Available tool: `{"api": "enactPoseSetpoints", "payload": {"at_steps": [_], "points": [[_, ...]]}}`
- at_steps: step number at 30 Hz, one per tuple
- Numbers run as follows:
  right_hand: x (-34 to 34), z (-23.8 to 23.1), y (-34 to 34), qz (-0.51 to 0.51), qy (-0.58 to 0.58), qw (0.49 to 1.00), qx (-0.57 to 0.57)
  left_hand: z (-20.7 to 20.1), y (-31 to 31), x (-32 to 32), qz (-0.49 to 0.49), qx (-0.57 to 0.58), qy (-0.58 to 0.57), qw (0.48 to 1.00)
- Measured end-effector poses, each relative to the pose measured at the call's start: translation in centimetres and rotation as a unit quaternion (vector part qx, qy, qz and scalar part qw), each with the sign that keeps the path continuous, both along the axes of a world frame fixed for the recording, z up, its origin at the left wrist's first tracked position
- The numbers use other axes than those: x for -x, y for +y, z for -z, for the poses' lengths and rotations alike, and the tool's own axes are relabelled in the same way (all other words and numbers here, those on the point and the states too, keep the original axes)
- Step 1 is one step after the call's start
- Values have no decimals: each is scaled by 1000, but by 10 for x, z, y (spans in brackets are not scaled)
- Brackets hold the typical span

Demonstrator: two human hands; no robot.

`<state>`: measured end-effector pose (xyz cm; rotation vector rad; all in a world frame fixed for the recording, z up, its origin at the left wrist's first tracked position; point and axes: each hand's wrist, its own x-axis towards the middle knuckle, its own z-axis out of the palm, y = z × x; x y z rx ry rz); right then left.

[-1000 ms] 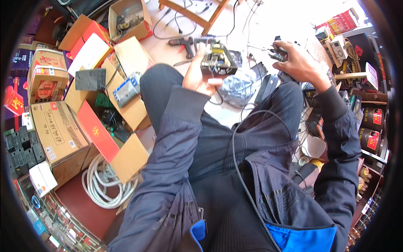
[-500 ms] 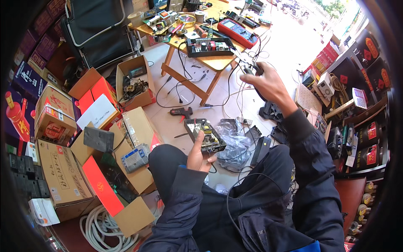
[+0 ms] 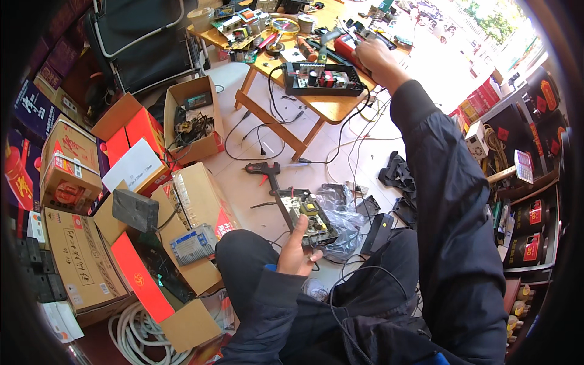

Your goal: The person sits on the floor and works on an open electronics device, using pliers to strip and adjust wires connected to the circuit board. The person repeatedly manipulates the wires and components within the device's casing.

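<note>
My left hand (image 3: 294,260) is closed on the near end of a circuit board in a black open case (image 3: 309,214), held above the floor between my knees. The thumb lies along its edge. My right arm stretches to the wooden folding table (image 3: 331,111), where my right hand (image 3: 380,59) is over a red multimeter (image 3: 345,46). Its fingers are curled, and what they hold, if anything, is hidden. Just in front on the table lies a black case with an exposed circuit board (image 3: 322,79). A green-handled tool (image 3: 322,55) lies beyond it.
A glue gun (image 3: 267,172), a crumpled clear plastic bag (image 3: 344,210) and a black adapter (image 3: 377,233) lie on the floor. Loose cables trail under the table. Open cardboard boxes (image 3: 91,255) crowd the left side. Shelves with goods (image 3: 529,213) stand at the right.
My right hand has moved from in front of the table to over the multimeter. The pliers it gripped no longer show in it. The board in my left hand has shifted slightly lower and right.
</note>
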<state>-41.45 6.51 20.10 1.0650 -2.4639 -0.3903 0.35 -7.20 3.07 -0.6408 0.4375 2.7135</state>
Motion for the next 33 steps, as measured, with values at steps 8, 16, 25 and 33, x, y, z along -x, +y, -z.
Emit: {"api": "enactPoseSetpoints", "payload": {"at_steps": [8, 16, 25, 33], "points": [[40, 6, -80, 25, 37, 974, -224, 4, 3, 10, 5, -5, -7, 1000], [39, 10, -87, 67, 21, 983, -170, -3, 2, 13, 0, 23, -43, 999], [-158, -29, 2, -53, -87, 862, 496, -4, -1, 9, -7, -2, 50, 999], [-396, 74, 60, 154, -540, 627, 540, -4, 1, -5, -51, 8, 51, 997]]}}
